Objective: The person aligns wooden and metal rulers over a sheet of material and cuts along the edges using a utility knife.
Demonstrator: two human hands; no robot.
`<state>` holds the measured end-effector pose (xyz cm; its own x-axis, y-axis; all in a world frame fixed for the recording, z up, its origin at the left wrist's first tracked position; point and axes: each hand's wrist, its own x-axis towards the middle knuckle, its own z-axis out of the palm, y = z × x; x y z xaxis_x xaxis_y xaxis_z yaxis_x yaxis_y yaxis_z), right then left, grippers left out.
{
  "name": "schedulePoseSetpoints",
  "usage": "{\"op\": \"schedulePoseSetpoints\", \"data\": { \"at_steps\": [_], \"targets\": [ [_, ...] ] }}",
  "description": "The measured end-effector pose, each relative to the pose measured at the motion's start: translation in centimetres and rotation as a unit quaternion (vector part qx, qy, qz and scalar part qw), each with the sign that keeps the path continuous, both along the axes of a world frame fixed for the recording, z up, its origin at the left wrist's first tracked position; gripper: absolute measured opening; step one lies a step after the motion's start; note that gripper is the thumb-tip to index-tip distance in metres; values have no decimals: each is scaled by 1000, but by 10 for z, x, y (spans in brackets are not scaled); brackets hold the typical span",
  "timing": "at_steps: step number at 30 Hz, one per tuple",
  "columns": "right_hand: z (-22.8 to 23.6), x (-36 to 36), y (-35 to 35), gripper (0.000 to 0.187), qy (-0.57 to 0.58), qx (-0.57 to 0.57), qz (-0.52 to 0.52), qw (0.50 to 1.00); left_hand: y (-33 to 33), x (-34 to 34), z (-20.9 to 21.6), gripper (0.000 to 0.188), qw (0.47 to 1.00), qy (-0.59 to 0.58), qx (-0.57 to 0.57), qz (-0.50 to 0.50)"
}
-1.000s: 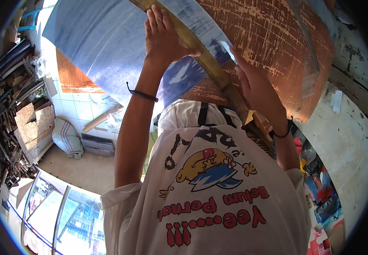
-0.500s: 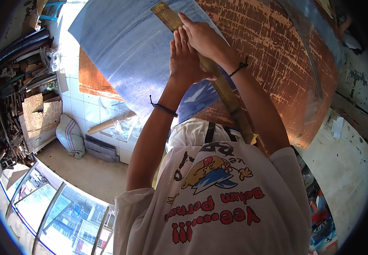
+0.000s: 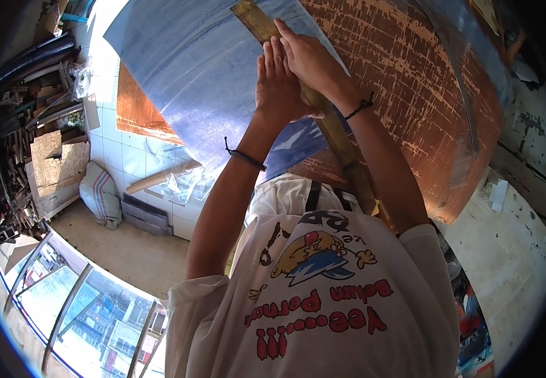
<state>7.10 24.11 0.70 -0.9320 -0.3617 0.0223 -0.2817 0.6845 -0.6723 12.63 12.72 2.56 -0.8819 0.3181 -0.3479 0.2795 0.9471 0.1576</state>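
A long, flat, yellowish-brown straightedge strip [image 3: 336,140] lies slantwise over a large blue-grey sheet [image 3: 184,69], along its right side. My left hand [image 3: 279,88] rests palm down on the strip and sheet, fingers stretched out, thumb spread across the strip. Beside it, and overlapping its fingertips, my right hand [image 3: 314,63] lies on the strip's upper part with the forefinger pointing forward. The right hand's other fingers are partly hidden. No tool shows in either hand. The strip's near end reaches my waist.
Under the sheet is a worn, scratched brown board [image 3: 405,94]. A dark thin strip [image 3: 465,104] lies at its right. Scrap wood [image 3: 58,160], a striped sack [image 3: 101,195] and clear plastic [image 3: 188,186] lie at the left. Windows [image 3: 96,315] are at the lower left.
The view has shifted slightly, so the hands and sheet sit a little further right. Both hands keep their places on the strip.
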Motion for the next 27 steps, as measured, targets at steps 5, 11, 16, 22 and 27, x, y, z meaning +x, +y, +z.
{"op": "schedulePoseSetpoints", "data": {
  "at_steps": [5, 11, 16, 22, 27],
  "targets": [
    [0, -3, -2, 53, -40, 15, -10, 999, -2, 1, -3, 155, 1000, 13, 5, 2],
    [-1, -4, -1, 52, 5, 28, 12, 1000, -1, 1, -3, 155, 1000, 6, 3, 3],
    [17, -5, 0, 50, -9, 115, 23, 993, 0, 0, -5, 155, 1000, 16, -7, -3],
    [33, 23, 27, 51, -51, 164, 51, 984, -1, 1, -6, 156, 1000, 21, 23, 3],
    [55, 74, 52, 52, -137, 144, 47, 979, -3, 4, -7, 158, 1000, 18, 10, -2]
  ]
}}
